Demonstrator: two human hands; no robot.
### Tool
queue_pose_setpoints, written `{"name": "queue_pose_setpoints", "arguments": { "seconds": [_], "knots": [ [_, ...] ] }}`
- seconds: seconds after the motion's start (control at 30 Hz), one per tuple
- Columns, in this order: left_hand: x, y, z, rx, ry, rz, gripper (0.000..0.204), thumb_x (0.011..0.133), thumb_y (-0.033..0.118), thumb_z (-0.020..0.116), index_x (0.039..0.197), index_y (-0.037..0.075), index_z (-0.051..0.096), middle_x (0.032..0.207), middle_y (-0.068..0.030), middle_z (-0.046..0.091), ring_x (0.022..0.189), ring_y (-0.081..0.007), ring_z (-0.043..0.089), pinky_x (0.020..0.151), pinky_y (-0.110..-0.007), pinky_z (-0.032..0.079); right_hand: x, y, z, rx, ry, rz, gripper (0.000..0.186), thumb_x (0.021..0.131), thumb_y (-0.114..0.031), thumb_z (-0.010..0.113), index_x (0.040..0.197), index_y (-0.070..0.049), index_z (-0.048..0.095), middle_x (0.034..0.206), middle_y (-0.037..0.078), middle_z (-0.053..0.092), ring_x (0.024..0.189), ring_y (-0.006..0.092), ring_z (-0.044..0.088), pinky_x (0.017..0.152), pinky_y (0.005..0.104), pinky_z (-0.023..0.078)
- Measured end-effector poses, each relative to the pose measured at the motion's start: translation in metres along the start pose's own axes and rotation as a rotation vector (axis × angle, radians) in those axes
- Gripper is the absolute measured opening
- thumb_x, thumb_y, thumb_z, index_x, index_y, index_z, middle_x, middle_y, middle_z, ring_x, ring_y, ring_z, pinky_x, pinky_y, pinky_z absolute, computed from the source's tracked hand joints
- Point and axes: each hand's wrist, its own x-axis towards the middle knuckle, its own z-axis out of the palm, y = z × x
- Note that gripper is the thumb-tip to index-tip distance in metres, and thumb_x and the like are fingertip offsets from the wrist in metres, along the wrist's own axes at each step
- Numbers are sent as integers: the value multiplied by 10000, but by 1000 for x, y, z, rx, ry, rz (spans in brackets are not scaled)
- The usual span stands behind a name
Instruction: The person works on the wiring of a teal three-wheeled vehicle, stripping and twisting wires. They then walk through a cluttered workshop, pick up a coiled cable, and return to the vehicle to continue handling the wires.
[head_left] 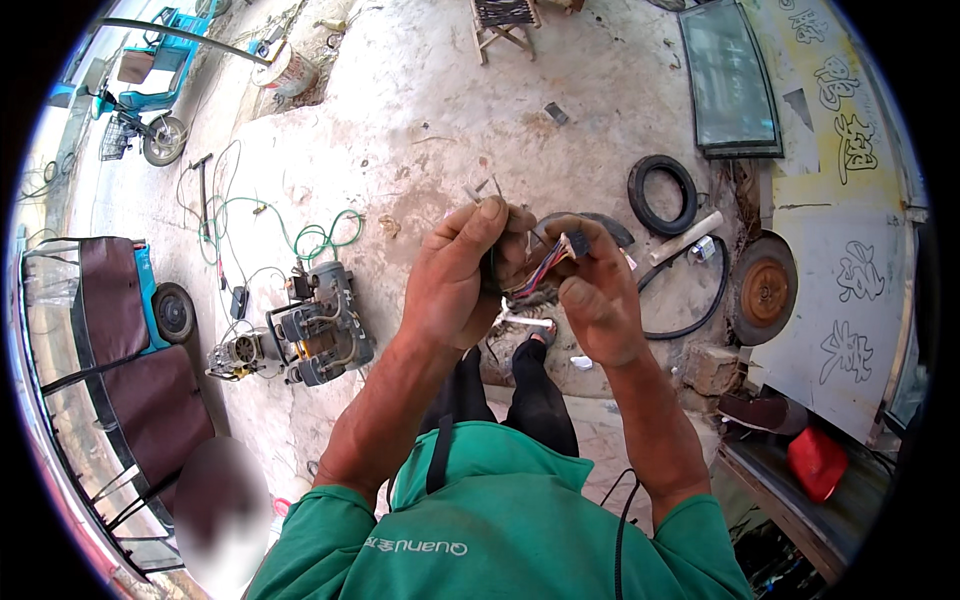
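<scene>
In front of my chest both hands are raised close together around a bundle of coloured wires (545, 270). My left hand (450, 275) is closed, thumb against the fingers, where the wires run in toward its palm. A thin pointed tip (498, 187) sticks up past its thumb; what it belongs to is hidden. With bent fingers and thumb my right hand (608, 305) grips a small dark wire connector (577, 244) at the end of the bundle. Behind the hands, a dark curved piece (605, 228) and a white bar (525, 318) are partly covered.
An engine-like machine (325, 325) and a green hose (325, 235) lie left. At right are a tire (662, 195), a white tube (686, 238), a rusty-rimmed wheel (766, 282), a brick (710, 370) and a bench (775, 490) bearing a red item (817, 464). A blue three-wheeler (150, 100) stands far left.
</scene>
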Motion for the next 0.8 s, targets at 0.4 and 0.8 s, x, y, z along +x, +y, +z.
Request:
{"name": "queue_pose_setpoints", "arguments": {
  "seconds": [0.4,0.8],
  "knots": [
    [31,17,22,-111,-73,-65,343,997,371,499,1033,37,568,799,-19,587,667,-111,491,633,-297,431,-52,47,-16,-128,85,181,237,979,-241,573,930,-16,627,669,-25,513,574,38,434,513,209,341],
    [15,-19,-8,114,-106,88,425,1000,240,492,1355,12,436,1020,-127,630,901,-220,606,807,-359,491,-47,40,-8,-312,207,141,199,960,-212,607,927,-20,653,656,-44,495,572,27,423,498,206,334]
  ]
}}
